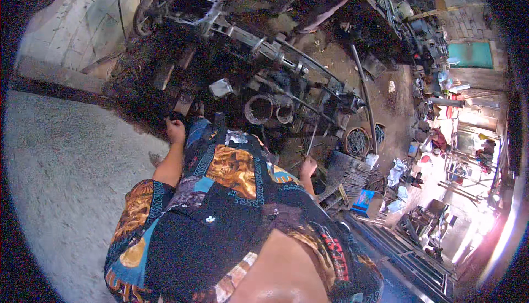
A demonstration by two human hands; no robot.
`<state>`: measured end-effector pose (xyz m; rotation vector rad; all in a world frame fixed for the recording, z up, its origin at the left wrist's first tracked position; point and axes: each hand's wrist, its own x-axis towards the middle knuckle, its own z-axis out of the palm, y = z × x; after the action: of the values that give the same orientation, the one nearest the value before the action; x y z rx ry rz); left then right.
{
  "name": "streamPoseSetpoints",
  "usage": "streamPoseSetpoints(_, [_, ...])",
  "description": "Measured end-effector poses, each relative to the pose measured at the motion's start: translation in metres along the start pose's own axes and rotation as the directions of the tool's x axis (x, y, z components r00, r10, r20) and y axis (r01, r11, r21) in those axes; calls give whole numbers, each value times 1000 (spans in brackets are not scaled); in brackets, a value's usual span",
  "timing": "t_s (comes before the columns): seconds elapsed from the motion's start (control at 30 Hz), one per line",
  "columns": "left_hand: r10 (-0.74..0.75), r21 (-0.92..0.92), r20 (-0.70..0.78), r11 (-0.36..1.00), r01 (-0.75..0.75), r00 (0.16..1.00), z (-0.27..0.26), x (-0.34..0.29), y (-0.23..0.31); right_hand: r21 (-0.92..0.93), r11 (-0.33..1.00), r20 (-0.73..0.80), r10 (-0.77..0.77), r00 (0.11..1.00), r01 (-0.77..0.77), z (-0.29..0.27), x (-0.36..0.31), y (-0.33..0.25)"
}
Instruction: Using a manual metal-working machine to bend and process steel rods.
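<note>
My right hand (307, 167) is closed around a thin metal rod (313, 139), which points up and away toward the machine. Further left, my left hand (176, 131) is bent with its fingers drawn in, beside a dark area of the machine; whatever its fingertips hold or touch is lost in shadow. Just beyond it is a flat brownish metal piece (184, 103). Ahead of me stretches a long metal machine (259, 45) with bars and a shaft, running from upper left to the right. Two round metal rings (258, 109) sit below it.
A spoked wheel (146, 13) stands at the machine's far left end. A pale box-shaped container (221, 88) rests near the middle. To the right are a basket of coiled wire (357, 142), a long pole (365, 93), stacked metal rods (352, 173) and a blue box (365, 202).
</note>
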<state>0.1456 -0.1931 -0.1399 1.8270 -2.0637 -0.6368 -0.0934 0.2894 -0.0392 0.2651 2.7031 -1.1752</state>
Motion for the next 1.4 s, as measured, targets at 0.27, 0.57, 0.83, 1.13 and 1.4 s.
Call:
streamPoseSetpoints(0.27, [46,-136,82,990,-35,996,-25,99,-10,353,854,-104,440,892,-381,58,-23,-185])
streamPoseSetpoints(0.57, [239,-277,163,942,-188,957,-34,216,34,-139,959,192,-218,957,246,169,8,-310])
streamPoseSetpoints(0.83, [404,-253,-300,840,-480,864,-59,321,159,-165,861,446,-369,815,481,228,11,-482])
streamPoseSetpoints(1.13, [513,-311,-144,789,-531,846,-37,460,252,-193,739,369,-555,746,645,305,17,-507])
streamPoseSetpoints(1.4, [355,-245,328,927,-284,875,1,481,262,-360,850,419,-221,881,384,326,8,-545])
